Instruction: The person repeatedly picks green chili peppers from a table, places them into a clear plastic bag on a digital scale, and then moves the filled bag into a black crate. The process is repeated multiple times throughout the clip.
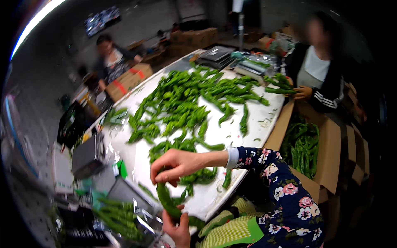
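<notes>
A long, curved green pepper (166, 198) is held over the near edge of the white table (223, 136). My right hand (180, 162), at the end of a floral sleeve, pinches its upper end. Lower down, the fingers and thumb of my left hand (178, 231) grip the same pepper. Just beyond my right hand, a large heap of long green peppers (183, 93) spreads over the tabletop. A bundle of green peppers (121, 217) lies to the left of my left hand; what supports it is partly hidden.
An open cardboard box (330, 155) holding peppers stands at the right. A person (316, 68) there holds several peppers. At far left another person (113, 59) is by a taped carton (130, 80). Dark weighing scales (215, 55) stand at the table's far end.
</notes>
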`<state>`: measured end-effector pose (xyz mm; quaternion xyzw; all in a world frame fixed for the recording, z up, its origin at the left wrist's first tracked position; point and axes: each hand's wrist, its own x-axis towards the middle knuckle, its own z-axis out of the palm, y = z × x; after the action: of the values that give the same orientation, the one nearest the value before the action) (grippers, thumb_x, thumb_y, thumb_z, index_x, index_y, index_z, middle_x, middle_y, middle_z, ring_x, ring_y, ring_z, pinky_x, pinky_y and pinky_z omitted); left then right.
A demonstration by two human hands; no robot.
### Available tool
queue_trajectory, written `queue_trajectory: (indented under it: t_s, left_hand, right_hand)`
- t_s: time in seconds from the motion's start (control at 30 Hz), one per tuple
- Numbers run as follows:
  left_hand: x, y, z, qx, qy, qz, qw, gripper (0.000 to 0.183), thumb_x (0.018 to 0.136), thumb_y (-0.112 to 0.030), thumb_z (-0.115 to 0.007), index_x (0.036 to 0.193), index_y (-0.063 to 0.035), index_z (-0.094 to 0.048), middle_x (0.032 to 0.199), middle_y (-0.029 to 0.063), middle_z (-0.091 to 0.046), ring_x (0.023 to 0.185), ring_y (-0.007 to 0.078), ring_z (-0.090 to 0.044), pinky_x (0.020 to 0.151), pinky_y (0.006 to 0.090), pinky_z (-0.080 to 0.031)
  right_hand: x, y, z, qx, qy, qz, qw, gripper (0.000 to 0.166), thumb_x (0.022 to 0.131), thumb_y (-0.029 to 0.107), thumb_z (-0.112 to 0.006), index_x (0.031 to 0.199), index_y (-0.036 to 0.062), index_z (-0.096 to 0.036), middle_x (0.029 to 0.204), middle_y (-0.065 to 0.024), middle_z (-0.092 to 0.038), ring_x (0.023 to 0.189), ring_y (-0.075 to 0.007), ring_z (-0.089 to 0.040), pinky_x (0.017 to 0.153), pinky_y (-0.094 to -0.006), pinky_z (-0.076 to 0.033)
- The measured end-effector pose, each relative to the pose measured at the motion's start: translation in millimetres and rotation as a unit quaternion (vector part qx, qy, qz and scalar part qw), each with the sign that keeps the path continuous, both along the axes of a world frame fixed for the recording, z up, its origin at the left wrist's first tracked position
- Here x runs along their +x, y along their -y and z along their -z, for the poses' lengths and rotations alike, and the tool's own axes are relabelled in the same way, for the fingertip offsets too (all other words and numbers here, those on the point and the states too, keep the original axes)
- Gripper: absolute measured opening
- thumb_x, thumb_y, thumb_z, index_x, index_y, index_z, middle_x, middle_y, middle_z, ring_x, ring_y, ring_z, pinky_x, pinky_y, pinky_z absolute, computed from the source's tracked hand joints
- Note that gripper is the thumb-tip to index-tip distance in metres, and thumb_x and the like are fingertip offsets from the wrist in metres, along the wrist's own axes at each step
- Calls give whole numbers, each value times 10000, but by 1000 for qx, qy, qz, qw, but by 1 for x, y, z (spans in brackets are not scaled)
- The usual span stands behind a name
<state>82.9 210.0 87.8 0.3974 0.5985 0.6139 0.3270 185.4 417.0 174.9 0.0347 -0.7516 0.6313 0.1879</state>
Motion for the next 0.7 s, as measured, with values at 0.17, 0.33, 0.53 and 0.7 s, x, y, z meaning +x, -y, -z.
queue_trajectory:
  t_s: [0.17,0.33,0.53,0.7]
  left_hand:
    - [-8,20,16,82,164,-100,978,279,797,46,-669,1013,-25,-508,894,21,-561,786,94,-542,724,234,-457]
    - [-10,31,16,144,255,-87,952,228,841,-29,-684,987,-55,-511,794,-18,-540,627,40,-503,528,177,-403]
    - [2,65,28,59,42,14,997,533,815,-147,-721,1254,26,-472,1085,131,-604,610,63,-550,544,201,-456]
    - [-32,97,28,20,-511,-249,823,638,596,-106,-813,1182,-63,-566,1186,145,-532,1135,330,-488,949,438,-388]
  right_hand:
    - [-30,56,22,-25,36,143,989,631,895,113,-598,1446,77,-292,1050,-106,-613,928,-145,-610,766,-251,-495]
    - [25,146,76,164,109,174,965,670,775,205,-743,1364,73,-450,1149,-135,-570,1057,-235,-558,894,-314,-444]
    - [73,161,148,-344,67,233,907,590,778,145,-688,1298,-7,-456,950,-30,-589,732,-80,-530,648,-219,-451]
    - [164,158,141,-225,198,250,921,532,721,214,-732,1173,-16,-573,1095,-72,-605,1007,-156,-570,906,-266,-419]
